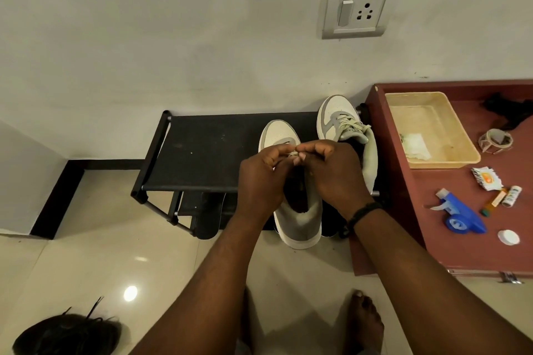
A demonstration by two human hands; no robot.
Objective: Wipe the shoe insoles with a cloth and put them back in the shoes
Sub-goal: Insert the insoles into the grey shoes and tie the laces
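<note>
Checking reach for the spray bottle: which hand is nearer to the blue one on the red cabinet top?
Right. The right hand is over the near shoe, closer to the blue spray bottle lying to its right; the left hand sits farther left, fingertips meeting the right's at the lace.

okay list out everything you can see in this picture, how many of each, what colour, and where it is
White and grey lace-up sneakers: 2, on the black rack, right end; nearer one under the hands.
Black fabric-topped shoe rack: 1, against the wall.
Reddish-brown wooden cabinet top: 1, right of the rack.
Cream plastic tray: 1, on the cabinet, far end.
White crumpled cloth: 1, inside the tray.
Blue spray bottle: 1, lying on the cabinet.
White round cap: 1, near the bottle.
White wall socket with switch: 1, on the wall.
Black laced shoe: 1, floor, lower left.
Left hand: pinching the near sneaker's lace.
Right hand: pinching the same lace; black wristband.
</note>
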